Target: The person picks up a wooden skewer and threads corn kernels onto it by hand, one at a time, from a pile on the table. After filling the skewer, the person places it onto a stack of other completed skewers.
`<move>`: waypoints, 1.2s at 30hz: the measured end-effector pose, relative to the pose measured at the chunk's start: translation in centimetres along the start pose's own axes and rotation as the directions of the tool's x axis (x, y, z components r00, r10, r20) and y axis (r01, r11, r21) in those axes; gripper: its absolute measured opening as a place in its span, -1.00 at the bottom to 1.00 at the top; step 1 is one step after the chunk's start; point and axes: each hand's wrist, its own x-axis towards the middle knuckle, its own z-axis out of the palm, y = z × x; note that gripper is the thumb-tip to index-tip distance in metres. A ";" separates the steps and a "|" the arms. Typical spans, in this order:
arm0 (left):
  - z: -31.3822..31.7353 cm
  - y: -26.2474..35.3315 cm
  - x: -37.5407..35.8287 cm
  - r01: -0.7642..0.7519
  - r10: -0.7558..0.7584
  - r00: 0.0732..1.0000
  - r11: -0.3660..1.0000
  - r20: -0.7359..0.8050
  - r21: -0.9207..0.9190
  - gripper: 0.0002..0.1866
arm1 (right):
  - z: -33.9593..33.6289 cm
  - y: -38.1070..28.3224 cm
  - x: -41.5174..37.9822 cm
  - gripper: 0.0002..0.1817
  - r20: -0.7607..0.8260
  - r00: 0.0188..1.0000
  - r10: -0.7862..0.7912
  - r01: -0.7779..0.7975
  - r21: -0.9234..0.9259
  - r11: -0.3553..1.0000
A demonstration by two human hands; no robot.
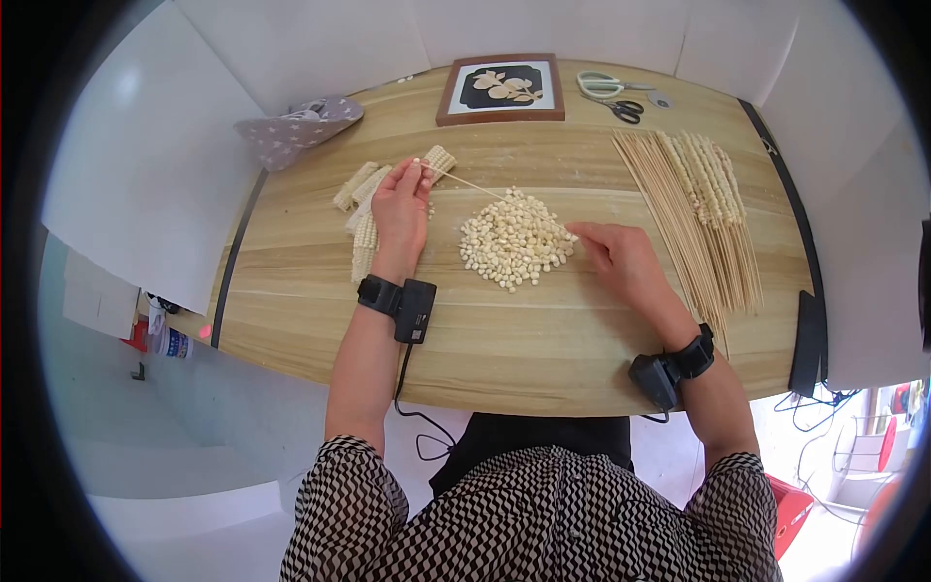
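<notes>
A thin wooden skewer [473,184] slants over a heap of pale corn kernels [514,247]. My right hand [626,260] is closed on its lower right end, beside the heap. At the other end, my left hand [401,206] pinches a single corn kernel [417,161] between thumb and fingertips, right at the skewer's tip. Whether the kernel is pierced is too small to tell. Behind and under my left hand lie several corn cobs [365,242], some stripped and some with kernels on them.
Bare skewers [669,228] lie in a bundle on the right, beside several skewers threaded with kernels [708,179]. At the back are a framed picture [501,89], pale-handled scissors [601,85] and black scissors [624,110]. A star-patterned cloth [301,131] sits at the back left.
</notes>
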 end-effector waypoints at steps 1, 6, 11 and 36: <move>0.0 0.0 0.0 -0.009 0.009 1.000 1.000 -0.006 0.007 -0.83 | -0.1 -0.1 0.0 -0.74 0.007 1.000 -0.003 0.003 -0.006 1.000; 0.3 0.0 -0.3 -0.075 0.081 0.996 0.990 -0.043 0.119 -0.82 | -0.2 -0.5 0.0 -0.76 0.010 1.000 0.027 -0.026 -0.018 0.999; 0.7 -0.2 -0.5 -0.154 0.177 0.982 0.948 -0.059 0.279 -0.84 | 0.7 0.2 -0.3 -0.76 0.036 0.997 -0.067 0.065 0.051 0.997; 6.6 -2.3 -7.7 -0.226 0.018 0.918 0.845 0.396 0.485 -0.85 | 0.9 -1.6 -0.4 -0.78 -0.068 0.995 0.068 -0.056 0.162 0.985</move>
